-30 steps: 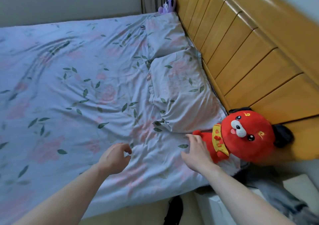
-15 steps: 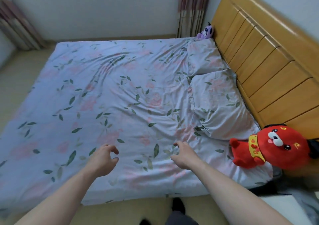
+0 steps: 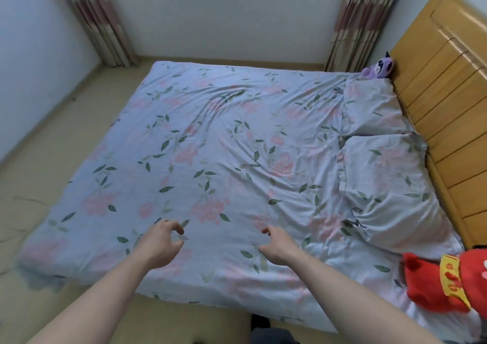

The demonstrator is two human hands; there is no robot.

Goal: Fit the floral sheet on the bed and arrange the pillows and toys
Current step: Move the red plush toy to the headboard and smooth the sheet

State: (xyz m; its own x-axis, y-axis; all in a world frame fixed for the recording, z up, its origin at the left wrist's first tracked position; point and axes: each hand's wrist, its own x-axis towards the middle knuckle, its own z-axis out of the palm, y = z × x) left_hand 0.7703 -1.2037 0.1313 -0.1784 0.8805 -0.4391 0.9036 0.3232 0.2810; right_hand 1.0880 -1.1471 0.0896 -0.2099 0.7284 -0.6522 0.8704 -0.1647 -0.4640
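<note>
- Across the bed, your floral sheet [image 3: 210,159] lies spread and wrinkled; two pillows [image 3: 387,185] run lengthwise along the headboard [image 3: 448,106].
- Your left hand [image 3: 160,243] and right hand [image 3: 279,245] hover loosely curled, each grip holding nothing.
- Since the earlier frame, your right hand has left the red plush toy [image 3: 445,283].
</note>
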